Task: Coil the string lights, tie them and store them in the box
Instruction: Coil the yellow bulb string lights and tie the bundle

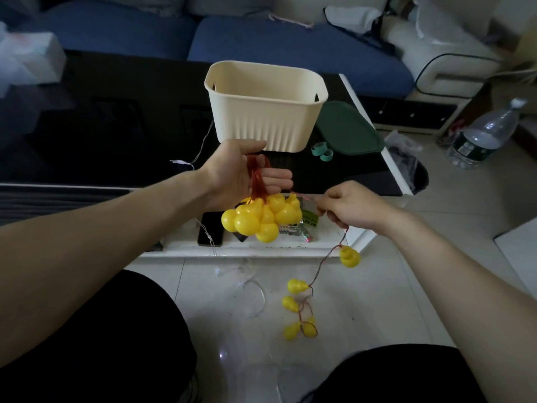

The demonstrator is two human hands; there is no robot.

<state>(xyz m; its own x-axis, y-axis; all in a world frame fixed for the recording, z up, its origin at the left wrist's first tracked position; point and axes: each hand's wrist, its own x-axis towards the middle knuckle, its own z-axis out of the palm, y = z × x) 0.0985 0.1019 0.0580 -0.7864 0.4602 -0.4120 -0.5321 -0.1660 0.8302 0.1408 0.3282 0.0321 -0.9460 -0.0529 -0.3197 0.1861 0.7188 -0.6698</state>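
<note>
I see the left hand [238, 173] palm up w/ red wire [257, 177] loops hung across it, thumb over the top, fingers loosely out under the loops; a bunch [261, 216] of yellow gourd bulbs dangles just below the palm. Right hand [345, 209] pinches the wire btwn thumb & fingers, a taut bit running from it back to the bunch. Below the right hand the rest of the lights [350, 256] trails down to the floor [392, 286], approx. four more bulbs lying there on the tiles. Cream box [266, 103] sits open on the dark table [116, 126], just behind the left hand. Green lid [347, 129] lies right of the box, two green ties [322, 152] beside it. Phone [209, 228] near table's front edge.
</note>
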